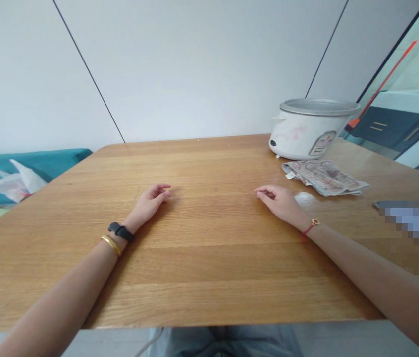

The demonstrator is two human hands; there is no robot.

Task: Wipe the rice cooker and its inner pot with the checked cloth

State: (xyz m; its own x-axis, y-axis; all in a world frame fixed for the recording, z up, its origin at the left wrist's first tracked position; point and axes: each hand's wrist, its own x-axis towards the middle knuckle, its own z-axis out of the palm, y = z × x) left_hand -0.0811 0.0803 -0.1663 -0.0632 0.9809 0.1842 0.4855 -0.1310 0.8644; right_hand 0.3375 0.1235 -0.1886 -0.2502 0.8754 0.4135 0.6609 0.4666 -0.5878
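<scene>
On the left side of the wooden table (209, 248), my left hand (152, 203) rests on its edge, fingers loosely bent and thumb a little apart, with nothing in it. My right hand (278, 202) lies opposite in a similar relaxed curl, a small gap showing between thumb and fingers, also holding nothing. Nearest to the right hand is a folded checked cloth (326, 177) with a white tag. Behind that cloth stands a white rice cooker (302, 134) with a metal rim; its inside is hidden from this angle.
A blurred-out flat object (417, 223) lies at the table's right edge. Left of the table, a white plastic bag (12, 181) sits on a teal seat (61, 161). A white wall (202, 69) closes off the back. An orange-handled broom (388, 82) leans at far right.
</scene>
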